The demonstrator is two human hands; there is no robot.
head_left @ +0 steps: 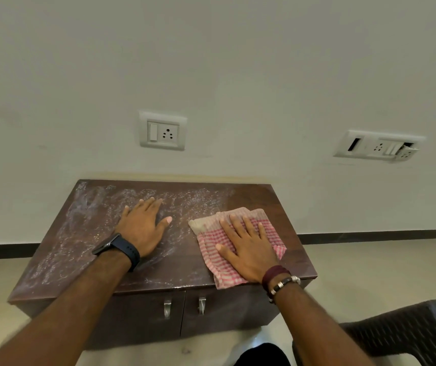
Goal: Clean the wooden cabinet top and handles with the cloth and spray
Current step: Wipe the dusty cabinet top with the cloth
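**Bare forearms, a watch and two wristbands**

Both forearms are bare, with no sleeves in view. The left wrist carries a dark watch (116, 249) on a wide navy strap. The right wrist wears a maroon thread band (274, 273) and, beside it, a dark bracelet (285, 283) with silver beads.

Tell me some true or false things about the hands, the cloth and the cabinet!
1. The right hand presses flat on the cloth. True.
2. The left hand holds a spray bottle. False: it rests flat on the cabinet top, holding nothing.
3. The top's left part is covered in whitish streaks. True.
4. The cloth is blue. False: it is pink and white checked.
5. The cabinet has two handles. True.
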